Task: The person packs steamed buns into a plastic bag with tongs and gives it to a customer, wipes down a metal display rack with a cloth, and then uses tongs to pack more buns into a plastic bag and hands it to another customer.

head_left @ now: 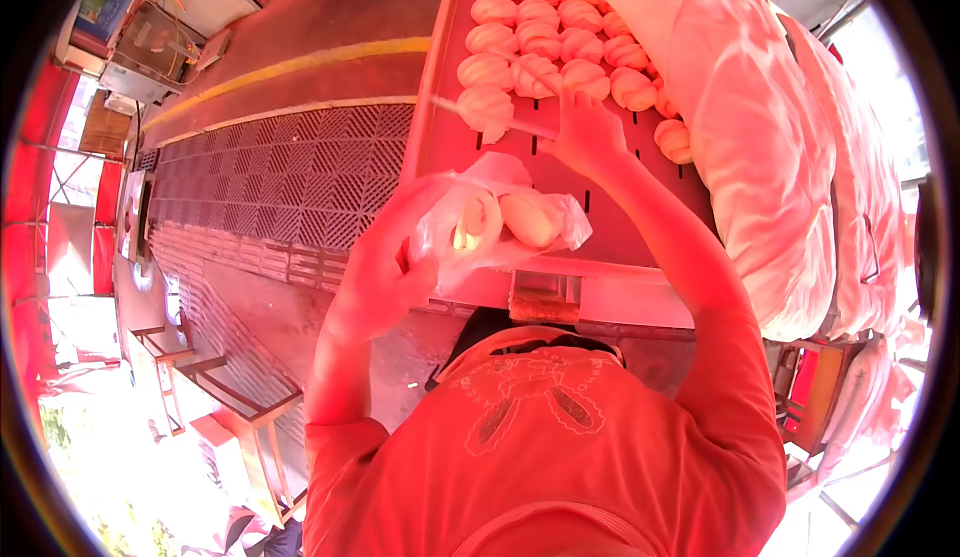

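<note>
My left hand is closed on a clear plastic bag. Inside the bag are pale steamed buns, at least two. Over the tray's near end, my right hand grips thin pale sticks that look like chopsticks; tongs cannot be ruled out. They reach left to a twisted bun at the near left corner of the rows. Whether that bun is lifted or resting, I cannot tell. More twisted buns lie in rows on the slotted tray beyond my right hand.
A thick padded cloth is bunched along the tray's right side, covering part of the rows. Patterned floor matting lies to the left, with a yellow line farther off. Wooden stools stand at the lower left. Everything has a red tint.
</note>
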Tool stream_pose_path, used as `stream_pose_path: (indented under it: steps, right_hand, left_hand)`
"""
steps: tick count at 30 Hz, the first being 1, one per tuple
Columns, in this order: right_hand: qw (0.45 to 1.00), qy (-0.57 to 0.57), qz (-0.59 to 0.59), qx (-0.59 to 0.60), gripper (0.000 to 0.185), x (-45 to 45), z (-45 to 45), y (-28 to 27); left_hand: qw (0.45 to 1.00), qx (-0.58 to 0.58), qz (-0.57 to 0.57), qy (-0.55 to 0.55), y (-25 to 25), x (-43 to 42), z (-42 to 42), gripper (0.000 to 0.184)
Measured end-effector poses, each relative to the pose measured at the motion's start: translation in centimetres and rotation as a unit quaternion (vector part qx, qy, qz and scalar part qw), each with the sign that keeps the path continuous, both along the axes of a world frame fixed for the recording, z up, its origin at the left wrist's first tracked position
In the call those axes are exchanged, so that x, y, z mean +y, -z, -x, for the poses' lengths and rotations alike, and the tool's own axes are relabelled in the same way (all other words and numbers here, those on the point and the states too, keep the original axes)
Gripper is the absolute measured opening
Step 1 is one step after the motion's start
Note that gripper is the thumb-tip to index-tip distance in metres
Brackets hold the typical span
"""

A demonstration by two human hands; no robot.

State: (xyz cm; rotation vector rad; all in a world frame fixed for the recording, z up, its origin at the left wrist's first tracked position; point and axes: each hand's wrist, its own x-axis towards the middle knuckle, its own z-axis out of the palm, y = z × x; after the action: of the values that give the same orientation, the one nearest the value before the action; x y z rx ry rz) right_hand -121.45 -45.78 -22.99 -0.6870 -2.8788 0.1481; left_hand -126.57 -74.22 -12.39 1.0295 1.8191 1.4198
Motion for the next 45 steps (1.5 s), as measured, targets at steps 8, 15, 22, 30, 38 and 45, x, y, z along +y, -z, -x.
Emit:
stream_pose_path:
  steps: [8, 15, 22, 30, 38, 45]
  right_hand:
    - [0.978, -0.049, -0.063, -0.194, 0.026, 3.6, 8.2, -5.8]
    - [0.933, -0.229, -0.022, -0.276, 0.031, 4.2, 8.8, -4.4]
    - [0.989, -0.111, 0.068, -0.073, 0.063, 4.3, -1.7, -2.3]
    - [0.963, 0.029, 0.227, -0.144, 0.059, -0.7, -11.2, -0.2]
    - [0.989, -0.035, 0.033, -0.138, 0.033, 0.7, -7.4, 3.2]
    - [0.987, 0.064, -0.056, -0.136, 0.054, 6.4, -20.8, 0.6]
  left_hand:
    - [0.995, -0.091, -0.007, -0.034, 0.0, -1.0, 0.8, 0.062]
    - [1.000, -0.028, 0.007, 0.000, 0.7, -2.5, 1.0, 0.064]
    - [0.999, -0.012, 0.027, 0.015, 0.0, -2.3, 0.5, 0.064]
    - [0.999, 0.016, 0.028, 0.024, -0.2, -1.9, 0.0, 0.062]
    - [0.995, -0.065, 0.053, 0.055, -1.1, -0.6, -1.5, 0.063]
    - [0.992, -0.113, 0.037, 0.031, -1.2, 0.1, -1.3, 0.061]
